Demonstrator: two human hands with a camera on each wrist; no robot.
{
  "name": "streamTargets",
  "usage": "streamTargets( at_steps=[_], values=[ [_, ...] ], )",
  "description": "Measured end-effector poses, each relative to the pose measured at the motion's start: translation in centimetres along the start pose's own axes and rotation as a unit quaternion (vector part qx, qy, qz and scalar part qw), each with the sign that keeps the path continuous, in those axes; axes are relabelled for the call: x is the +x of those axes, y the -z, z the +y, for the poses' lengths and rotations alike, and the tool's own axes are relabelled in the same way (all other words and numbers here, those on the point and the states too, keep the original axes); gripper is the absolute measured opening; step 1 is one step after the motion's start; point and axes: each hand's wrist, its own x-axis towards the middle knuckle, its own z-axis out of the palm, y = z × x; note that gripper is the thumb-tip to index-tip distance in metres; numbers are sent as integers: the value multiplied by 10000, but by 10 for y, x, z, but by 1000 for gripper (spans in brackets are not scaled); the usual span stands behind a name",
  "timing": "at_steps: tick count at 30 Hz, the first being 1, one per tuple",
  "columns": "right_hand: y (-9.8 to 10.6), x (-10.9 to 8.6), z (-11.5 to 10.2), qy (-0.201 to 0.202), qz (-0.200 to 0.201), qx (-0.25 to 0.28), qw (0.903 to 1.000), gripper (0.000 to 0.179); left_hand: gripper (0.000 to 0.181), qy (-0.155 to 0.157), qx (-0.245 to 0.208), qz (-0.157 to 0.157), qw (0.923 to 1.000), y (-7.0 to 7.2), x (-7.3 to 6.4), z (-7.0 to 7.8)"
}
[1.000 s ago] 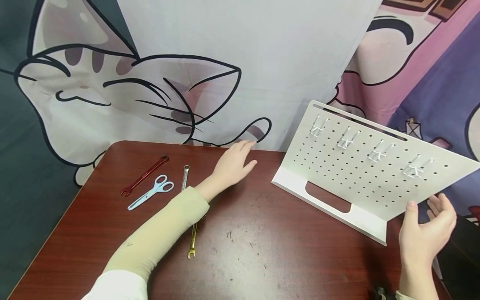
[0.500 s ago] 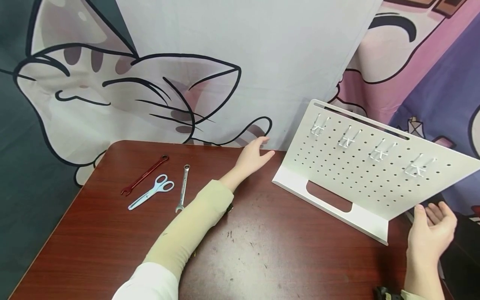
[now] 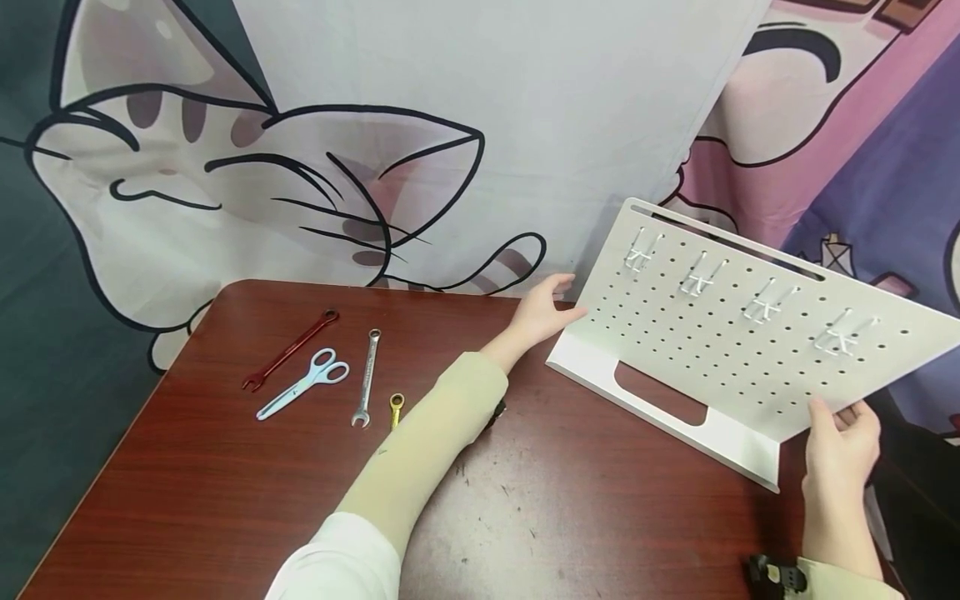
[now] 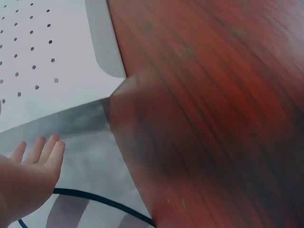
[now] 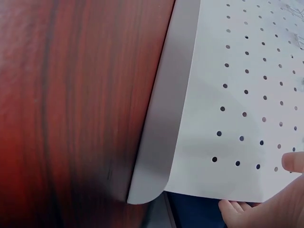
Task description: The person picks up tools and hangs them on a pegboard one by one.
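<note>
A white pegboard stand (image 3: pixel 690 333) with several clear hooks (image 3: pixel 763 307) stands tilted back on the brown table (image 3: pixel 600 500). My left hand (image 3: pixel 542 312) is at its left edge, thumb close to the face and fingers extended. In the left wrist view, the fingers of my left hand (image 4: pixel 31 180) lie just beyond the board's edge. My right hand (image 3: pixel 842 454) grips the board's lower right edge. The right wrist view has the thumb (image 5: pixel 292 162) over the perforated face and the fingers (image 5: pixel 235 209) at the edge's far side.
On the table's left side lie a red wrench (image 3: pixel 288 350), light blue scissors (image 3: pixel 303 385), a silver wrench (image 3: pixel 367 379) and a yellow wrench (image 3: pixel 397 407), which is partly hidden by the left sleeve. A cat-patterned curtain (image 3: pixel 412 200) hangs behind the table.
My left hand has moved right, from the table's back edge to the board's left edge, uncovering the silver wrench. My right hand has come to the board's right edge.
</note>
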Motion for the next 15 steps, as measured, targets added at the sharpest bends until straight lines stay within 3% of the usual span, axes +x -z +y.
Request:
streamTargets(
  at_steps=[7,15],
  values=[
    [-7,3,1,-71,-43,-48,10000,50,68,90,-91,-180,9998,-11,10,3],
    [-8,1,4,-6,-24,-105,9999,50,65,54,87,-204,9997,-23,11,7]
  ],
)
